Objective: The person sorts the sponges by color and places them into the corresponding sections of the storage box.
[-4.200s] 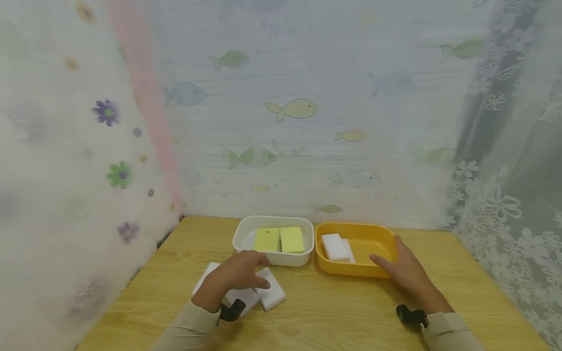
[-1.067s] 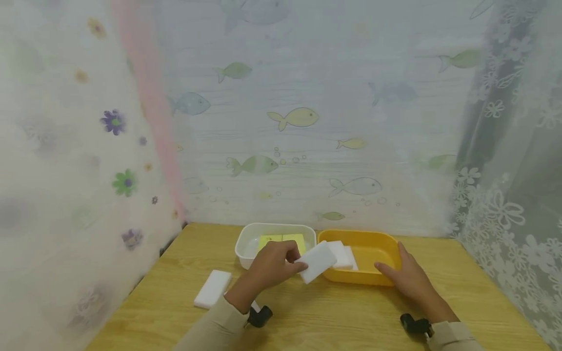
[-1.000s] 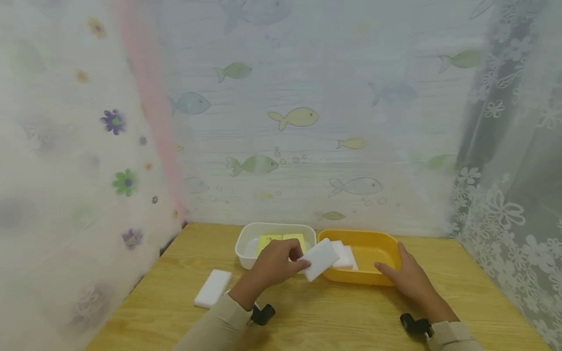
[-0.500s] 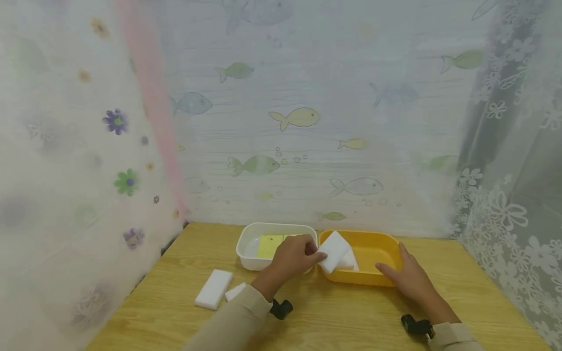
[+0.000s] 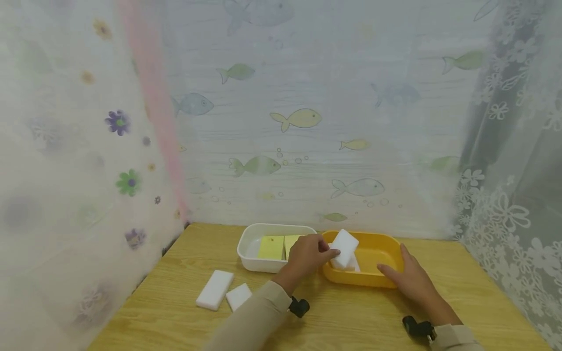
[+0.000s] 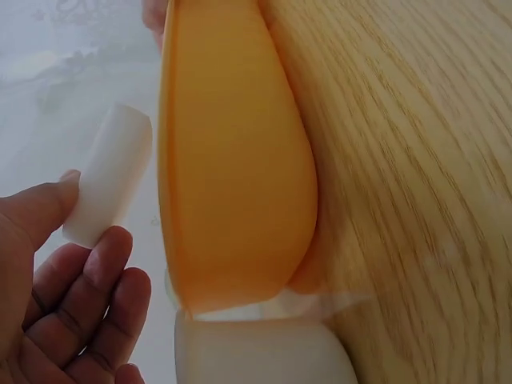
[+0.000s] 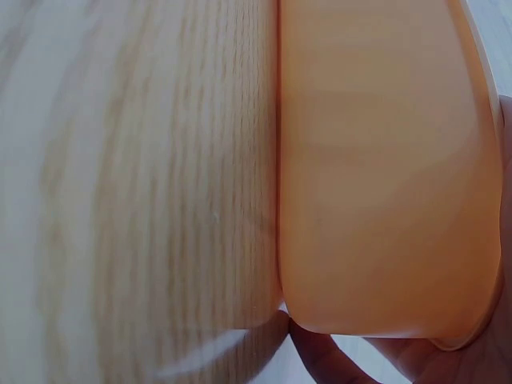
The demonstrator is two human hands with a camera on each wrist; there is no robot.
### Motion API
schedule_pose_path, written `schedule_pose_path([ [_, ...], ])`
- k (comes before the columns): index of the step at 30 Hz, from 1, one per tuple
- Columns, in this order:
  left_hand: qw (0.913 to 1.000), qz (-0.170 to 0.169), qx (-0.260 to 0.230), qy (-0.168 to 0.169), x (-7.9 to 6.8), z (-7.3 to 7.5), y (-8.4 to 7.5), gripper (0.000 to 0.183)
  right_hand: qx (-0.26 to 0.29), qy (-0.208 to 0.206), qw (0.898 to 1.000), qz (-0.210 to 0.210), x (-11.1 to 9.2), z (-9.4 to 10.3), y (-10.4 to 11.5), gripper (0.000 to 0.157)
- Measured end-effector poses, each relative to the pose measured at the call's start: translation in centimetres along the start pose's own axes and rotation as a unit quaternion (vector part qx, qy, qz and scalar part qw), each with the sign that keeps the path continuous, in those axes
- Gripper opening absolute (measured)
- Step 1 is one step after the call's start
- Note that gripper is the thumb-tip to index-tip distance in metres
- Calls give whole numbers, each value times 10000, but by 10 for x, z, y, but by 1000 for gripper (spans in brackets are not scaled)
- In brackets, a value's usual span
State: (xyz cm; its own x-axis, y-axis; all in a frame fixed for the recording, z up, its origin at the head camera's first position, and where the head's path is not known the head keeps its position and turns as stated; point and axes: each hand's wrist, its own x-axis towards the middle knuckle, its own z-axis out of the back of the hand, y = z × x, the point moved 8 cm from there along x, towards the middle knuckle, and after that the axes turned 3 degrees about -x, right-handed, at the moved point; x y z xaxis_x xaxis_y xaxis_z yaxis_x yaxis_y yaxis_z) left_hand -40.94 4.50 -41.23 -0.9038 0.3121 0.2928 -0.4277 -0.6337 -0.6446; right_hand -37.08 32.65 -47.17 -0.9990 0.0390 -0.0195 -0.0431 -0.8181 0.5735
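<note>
Between thumb and fingers my left hand (image 5: 309, 254) pinches a white sponge block (image 5: 344, 247), tilted over the left end of an orange tub (image 5: 362, 280). The left wrist view shows this sponge (image 6: 116, 172) beside the tub's rim, on the rim's upper side. White sponge (image 5: 353, 264) inside the tub is partly covered by the held one. At the tub's right end, my right hand (image 5: 413, 277) grips the wall, thumb over the rim and fingers outside. Two more white sponges, one whole (image 5: 215, 290) and one partly behind my left sleeve (image 5: 239, 296), lie on the table.
A white tub (image 5: 259, 264) stands directly left of the orange one, with two yellow sponges (image 5: 271, 247) in it, one partly hidden by my left hand. Behind the wooden table (image 5: 351, 321) hangs a fish-print curtain (image 5: 303, 146).
My left hand picked up a white sponge from the table at left and carried it right, over the orange tub. My right hand stays at the tub's end.
</note>
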Motion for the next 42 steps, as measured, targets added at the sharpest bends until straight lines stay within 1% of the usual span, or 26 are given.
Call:
schedule_pose_path([
  [7, 9998, 161, -110, -10, 9, -22, -16, 33, 138, 22, 9999, -39, -1, -2, -4, 121],
  [9, 9998, 181, -108, -38, 12, -28, -19, 33, 87, -14, 10000, -10, 0, -1, -4, 120],
  [15, 9994, 157, -213, -209, 18, -46, -24, 34, 1, -162, 9998, 134, 0, -2, -4, 117],
  [20, 9996, 113, -38, -248, 22, -55, -28, 37, -12, -209, 9997, 145, 0, -2, -3, 116],
  [22, 9996, 152, 28, -219, 24, -59, -29, 38, -26, -216, 9996, 163, 0, -2, -3, 117],
  [26, 9995, 302, 8, -112, 27, -64, -34, 36, -39, -244, 9995, 184, 0, -1, -3, 119],
  [30, 9983, 552, 187, -59, 29, -68, -39, 34, -12, -229, 9996, 162, 0, -2, -5, 120],
  [35, 9950, 821, 556, -130, 33, -69, -40, 34, 52, -218, 9997, 134, 1, -3, -7, 119],
  [39, 9925, 858, 845, -199, 36, -71, -41, 37, 3, -241, 9996, 142, 1, -2, -6, 119],
  [42, 9893, 846, 1161, -271, 37, -73, -41, 44, 6, -253, 9996, 138, 0, -3, -4, 118],
])
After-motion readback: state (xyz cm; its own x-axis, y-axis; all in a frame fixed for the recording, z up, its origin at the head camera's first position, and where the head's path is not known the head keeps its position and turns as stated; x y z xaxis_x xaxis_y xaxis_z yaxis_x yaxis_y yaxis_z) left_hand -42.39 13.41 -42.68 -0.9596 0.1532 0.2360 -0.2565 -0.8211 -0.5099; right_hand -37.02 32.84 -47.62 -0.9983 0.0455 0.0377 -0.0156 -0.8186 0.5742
